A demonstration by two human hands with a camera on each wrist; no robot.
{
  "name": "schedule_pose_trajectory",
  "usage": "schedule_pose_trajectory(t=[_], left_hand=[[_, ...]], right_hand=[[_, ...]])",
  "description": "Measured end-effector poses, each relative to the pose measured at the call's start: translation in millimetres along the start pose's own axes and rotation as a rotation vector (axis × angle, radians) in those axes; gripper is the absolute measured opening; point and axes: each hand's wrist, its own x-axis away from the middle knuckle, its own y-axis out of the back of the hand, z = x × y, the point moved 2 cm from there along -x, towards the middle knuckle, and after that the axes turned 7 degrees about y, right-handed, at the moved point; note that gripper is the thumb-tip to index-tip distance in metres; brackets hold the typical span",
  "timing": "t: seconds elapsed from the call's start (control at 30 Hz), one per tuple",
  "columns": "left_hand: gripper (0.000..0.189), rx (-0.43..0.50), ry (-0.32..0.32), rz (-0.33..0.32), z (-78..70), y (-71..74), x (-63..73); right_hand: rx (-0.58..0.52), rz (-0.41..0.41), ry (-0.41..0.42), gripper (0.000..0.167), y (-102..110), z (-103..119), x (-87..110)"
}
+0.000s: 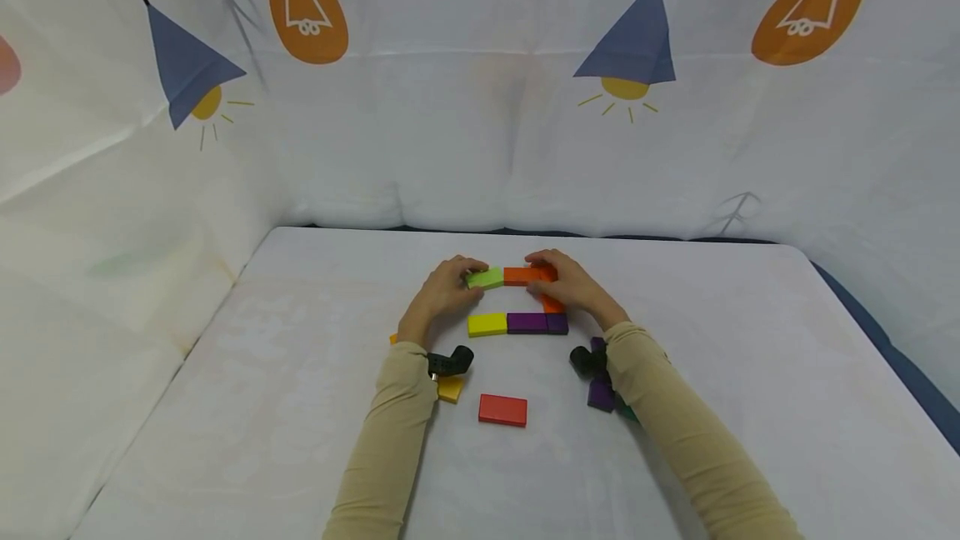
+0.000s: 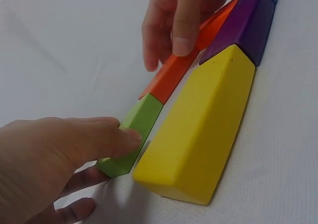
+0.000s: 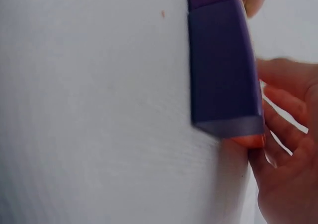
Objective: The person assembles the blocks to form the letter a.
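White tabletop (image 1: 720, 323): left hand (image 1: 441, 294) pinches green block (image 1: 487, 277), right hand (image 1: 576, 284) grips orange block (image 1: 519, 276), long axes left-to-right.

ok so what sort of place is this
Probably an indoor booth set up for recording tabletop work: a plain white table, a creased fabric-like backdrop printed with hanging lamps, and a small wrist-worn camera.

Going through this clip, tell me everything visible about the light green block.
The light green block is a plain rectangular bar, smooth and painted-looking. It appears to lie on the white table, one end meeting an orange block in line with it. The left hand grips it near the other end, thumb against it.
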Motion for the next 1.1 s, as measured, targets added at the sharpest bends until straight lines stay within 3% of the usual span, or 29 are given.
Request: schedule_pose_trajectory(t=[0.37,0.57,0.83,1.1], left_hand=[[0.043,-0.003,-0.01,-0.002,-0.7,-6.6,-1.2],[0.044,-0.019,-0.022,-0.003,-0.2,-6.3,-3.4],[0.044,0.008,-0.008,-0.001,-0.8,-4.4,-2.7],[0.046,0.027,-0.011,-0.024,1.5,-3.3,-2.5]], right_hand=[[-0.134,-0.046,-0.011,0.049,9,-4,15.6],[-0.141,-0.093,0.031,0.047,19,-6,30.9],[-0.155,-0.17,0.012,0.044,31,-4,68.4],[-0.123,-0.123,0.028,0.041,39,-2,98.1]])
